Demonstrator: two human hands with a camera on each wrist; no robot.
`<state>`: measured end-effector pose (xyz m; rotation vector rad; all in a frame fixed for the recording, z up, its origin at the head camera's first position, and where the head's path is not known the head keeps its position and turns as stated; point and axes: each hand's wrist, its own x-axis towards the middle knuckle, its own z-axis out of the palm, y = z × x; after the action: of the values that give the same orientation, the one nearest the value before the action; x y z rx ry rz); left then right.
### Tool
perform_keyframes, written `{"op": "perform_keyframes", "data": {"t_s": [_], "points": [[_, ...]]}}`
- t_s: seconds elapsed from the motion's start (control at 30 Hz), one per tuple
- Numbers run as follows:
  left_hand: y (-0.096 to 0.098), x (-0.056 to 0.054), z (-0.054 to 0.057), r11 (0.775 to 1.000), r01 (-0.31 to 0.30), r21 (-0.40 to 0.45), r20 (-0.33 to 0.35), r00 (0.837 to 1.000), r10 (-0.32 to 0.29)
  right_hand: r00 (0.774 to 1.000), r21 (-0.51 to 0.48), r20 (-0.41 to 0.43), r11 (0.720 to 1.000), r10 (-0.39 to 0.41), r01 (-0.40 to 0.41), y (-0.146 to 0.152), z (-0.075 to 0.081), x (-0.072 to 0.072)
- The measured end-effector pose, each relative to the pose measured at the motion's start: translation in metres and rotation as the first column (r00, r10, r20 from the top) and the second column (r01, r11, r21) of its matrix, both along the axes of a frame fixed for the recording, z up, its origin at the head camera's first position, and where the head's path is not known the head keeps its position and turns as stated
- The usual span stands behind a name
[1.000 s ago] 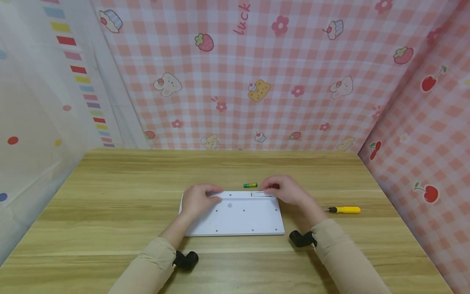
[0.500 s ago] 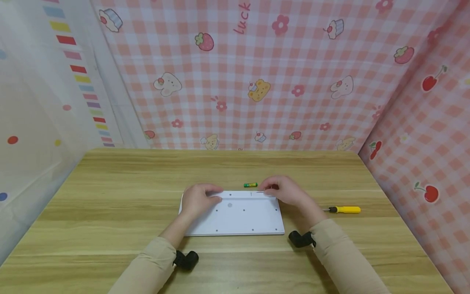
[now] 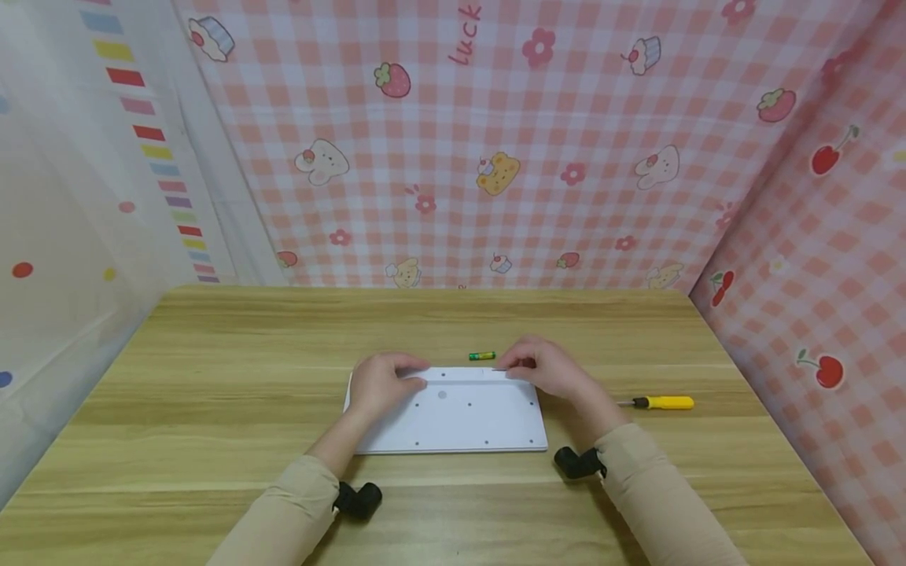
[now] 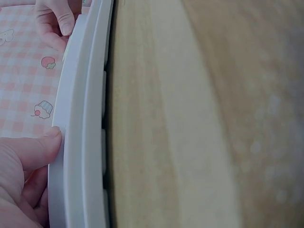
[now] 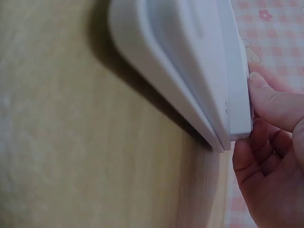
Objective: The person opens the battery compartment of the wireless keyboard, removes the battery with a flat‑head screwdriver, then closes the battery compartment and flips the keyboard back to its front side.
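A white keyboard (image 3: 453, 420) lies upside down on the table, its screw-dotted underside up and a raised bar along the far edge. Key edges (image 4: 104, 147) show beneath it in the left wrist view. My left hand (image 3: 382, 385) grips the far edge left of centre, thumb on the underside. At the bar's right end, my right hand (image 3: 545, 365) pinches the battery cover with thumb and curled fingers; a thin dark gap shows beside the fingertips. In the right wrist view the right thumb (image 5: 270, 102) presses on the bar, and the cover is mostly hidden.
Just beyond the keyboard's far edge lies a green and yellow battery (image 3: 482, 356). A screwdriver with a yellow handle (image 3: 668, 402) rests to the right, near my right forearm. Patterned cloth (image 3: 453, 157) hangs behind the wooden table (image 3: 283, 322).
The dark outline at the battery compartment has shrunk as my right fingers moved slightly left. My left hand and the keyboard hold their place.
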<state>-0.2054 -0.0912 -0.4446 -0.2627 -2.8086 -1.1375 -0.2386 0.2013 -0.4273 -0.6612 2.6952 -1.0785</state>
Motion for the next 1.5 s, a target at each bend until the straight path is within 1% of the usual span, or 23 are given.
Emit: {"op": "perform_keyframes", "data": {"t_s": [0.2, 0.47, 0.67, 0.97, 1.13, 1.3, 1.5], "points": [[0.000, 0.000, 0.000, 1.000, -0.003, -0.003, -0.007, 1.000, 0.003, 1.000, -0.016, 0.005, 1.000, 0.022, -0.022, 0.002, -0.001, -0.001], [0.000, -0.001, -0.001, 1.000, 0.000, -0.004, -0.018, 1.000, 0.000, 0.998, -0.027, -0.020, 0.998, 0.060, -0.061, 0.004, -0.003, -0.001], [-0.001, -0.001, -0.002, 1.000, -0.001, -0.004, -0.021, 1.000, 0.001, 0.993, 0.003, -0.086, 0.997, 0.083, -0.083, 0.004, -0.005, 0.001], [0.000, 0.000, -0.001, 1.000, -0.008, -0.007, -0.014, 1.000, 0.008, 0.969, 0.053, -0.198, 0.989, 0.145, -0.137, 0.003, -0.004, 0.004], [0.000, -0.001, -0.001, 1.000, -0.017, -0.006, -0.013, 1.000, 0.016, 0.956, 0.048, -0.247, 0.987, 0.160, -0.153, 0.004, -0.007, 0.006], [0.001, -0.002, -0.004, 1.000, -0.009, -0.002, -0.020, 1.000, 0.009, 0.959, 0.014, -0.244, 0.989, 0.144, -0.145, 0.007, -0.010, 0.006], [0.000, -0.001, -0.002, 1.000, -0.004, 0.004, -0.004, 1.000, 0.004, 0.959, 0.031, -0.244, 0.990, 0.143, -0.139, 0.008, -0.009, 0.006]]}}
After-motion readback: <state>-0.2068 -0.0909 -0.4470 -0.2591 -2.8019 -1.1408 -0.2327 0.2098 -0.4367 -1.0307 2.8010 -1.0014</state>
